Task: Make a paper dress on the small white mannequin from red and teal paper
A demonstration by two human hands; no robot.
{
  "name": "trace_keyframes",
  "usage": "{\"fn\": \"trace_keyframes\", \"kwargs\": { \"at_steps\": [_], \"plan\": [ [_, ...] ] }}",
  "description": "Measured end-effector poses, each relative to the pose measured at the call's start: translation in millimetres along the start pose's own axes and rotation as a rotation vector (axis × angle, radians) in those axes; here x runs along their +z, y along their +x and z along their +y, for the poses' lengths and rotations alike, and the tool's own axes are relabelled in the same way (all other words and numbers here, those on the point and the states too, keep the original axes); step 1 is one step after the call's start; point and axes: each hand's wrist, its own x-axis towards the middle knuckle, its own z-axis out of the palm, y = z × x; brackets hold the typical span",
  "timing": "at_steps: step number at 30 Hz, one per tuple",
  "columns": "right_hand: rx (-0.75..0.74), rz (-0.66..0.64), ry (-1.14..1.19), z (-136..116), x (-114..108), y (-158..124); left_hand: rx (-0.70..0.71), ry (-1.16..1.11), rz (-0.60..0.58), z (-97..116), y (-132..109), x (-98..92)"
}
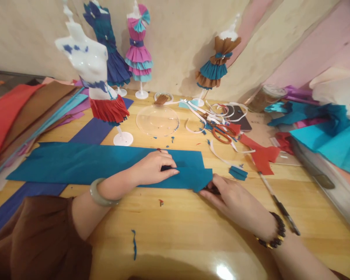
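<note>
A long teal crepe paper strip (84, 161) lies across the table, its right end folded back over itself near the front edge. My left hand (157, 167) rests on the strip, thumb and fingers closed on the folded layer. At the right end, my right hand (226, 192) pinches the corner of the fold between thumb and fingers; something dark shows in its grip, too hidden to name. A small white mannequin (97, 74) wearing a red gathered skirt (108, 109) stands behind the strip. Under the strip, a dark blue strip (90, 130) runs diagonally.
Several dressed mannequins (138, 50) stand along the wall. Orange-handled scissors (221, 135), white ribbon (195, 112), red scraps (261, 153) and a clear round dish (158, 120) lie behind my hands. A pen (280, 204) and metal ruler (323, 181) lie right; coloured sheets (46, 105) are stacked left.
</note>
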Motion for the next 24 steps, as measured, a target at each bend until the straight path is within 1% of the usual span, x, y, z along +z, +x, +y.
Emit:
{"fn": "trace_keyframes", "kwargs": {
  "at_steps": [5,10,12,14,16,18,21,24],
  "plan": [
    [-0.041,0.001,-0.001,1.2,5.7,1.6,-0.018,0.033,-0.012,-0.6,-0.2,0.9],
    [-0.051,-0.021,-0.002,4.7,5.3,2.0,-0.09,0.09,-0.002,3.2,-2.1,1.5],
    [-0.046,-0.025,-0.001,5.7,4.6,2.0,-0.046,0.09,0.01,4.2,-3.4,1.8],
    [-0.045,-0.028,0.005,6.3,4.3,2.1,0.035,0.099,0.013,4.0,-4.7,2.4],
    [-0.04,-0.034,0.02,6.8,4.5,2.3,0.105,0.13,-0.021,3.2,-5.7,3.6],
    [-0.05,-0.037,0.043,7.5,5.0,2.6,0.139,0.178,-0.089,2.5,-6.1,5.0],
    [-0.091,-0.036,0.058,9.3,6.3,2.5,0.132,0.261,-0.19,2.8,-5.7,6.7],
    [-0.114,-0.04,0.027,11.6,7.3,1.9,0.114,0.315,-0.244,3.6,-4.9,7.2]
  ]
}}
